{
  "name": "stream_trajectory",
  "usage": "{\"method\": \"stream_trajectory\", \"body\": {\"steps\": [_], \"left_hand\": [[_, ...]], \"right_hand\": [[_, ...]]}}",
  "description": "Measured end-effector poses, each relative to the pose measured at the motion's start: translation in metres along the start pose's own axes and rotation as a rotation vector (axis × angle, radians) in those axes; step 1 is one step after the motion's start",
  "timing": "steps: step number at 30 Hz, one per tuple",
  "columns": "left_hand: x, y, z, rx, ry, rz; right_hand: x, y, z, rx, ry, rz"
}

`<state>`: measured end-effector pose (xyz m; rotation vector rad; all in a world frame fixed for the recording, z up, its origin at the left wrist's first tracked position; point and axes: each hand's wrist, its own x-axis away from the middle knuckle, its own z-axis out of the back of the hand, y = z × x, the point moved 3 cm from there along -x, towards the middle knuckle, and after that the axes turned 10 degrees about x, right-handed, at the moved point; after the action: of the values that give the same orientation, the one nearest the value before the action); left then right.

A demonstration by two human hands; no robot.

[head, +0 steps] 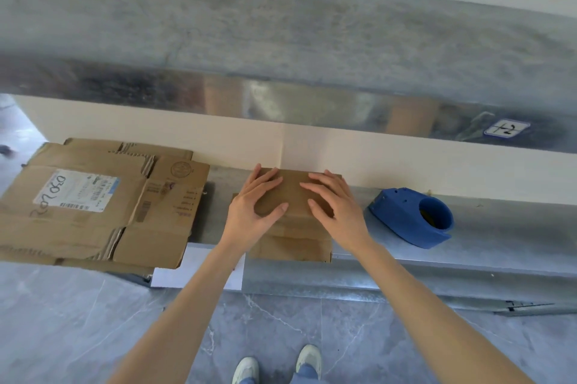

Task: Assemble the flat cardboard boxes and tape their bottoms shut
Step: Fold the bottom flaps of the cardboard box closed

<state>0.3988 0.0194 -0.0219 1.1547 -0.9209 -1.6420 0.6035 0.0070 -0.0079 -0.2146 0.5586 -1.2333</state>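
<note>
A small brown cardboard box [292,241] stands on the metal ledge [499,237] in front of me, its flaps folded down on top. My left hand [253,208] presses on the left part of the flaps with spread fingers. My right hand [335,205] presses on the right part the same way. A blue tape dispenser [412,216] lies on the ledge to the right of the box, apart from both hands. A stack of flat cardboard boxes [93,205] with a white label lies on the left.
A cream wall rises right behind the box, and a wide metal duct [281,55] overhangs above it. A white sheet [175,271] sticks out under the flat stack. Grey tiled floor [78,321] and my two shoes lie below.
</note>
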Motion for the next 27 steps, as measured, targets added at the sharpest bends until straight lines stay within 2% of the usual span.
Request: {"method": "stream_trajectory", "body": {"steps": [6,11,14,16,18,23,27], "left_hand": [[0.006,0.002,-0.001,-0.127,0.086,-0.057],[0.007,0.004,-0.002,-0.101,0.106,-0.032],[0.006,0.004,-0.001,-0.077,0.105,-0.008],[0.008,0.004,-0.002,-0.067,0.124,0.009],[0.01,0.003,-0.005,-0.069,0.145,0.013],[0.014,0.003,-0.01,-0.04,0.163,0.02],[0.016,0.008,-0.02,-0.016,0.162,0.023]], "right_hand": [[0.0,0.001,0.001,0.014,-0.037,-0.026],[-0.001,0.003,0.011,0.042,-0.15,-0.03],[0.011,0.023,0.033,0.073,-0.011,-0.099],[0.024,0.043,0.048,0.182,0.09,-0.154],[0.036,0.067,0.059,0.323,0.107,-0.236],[0.065,0.121,0.08,0.459,0.015,-0.477],[0.081,0.146,0.082,0.465,-0.185,-0.492]]}}
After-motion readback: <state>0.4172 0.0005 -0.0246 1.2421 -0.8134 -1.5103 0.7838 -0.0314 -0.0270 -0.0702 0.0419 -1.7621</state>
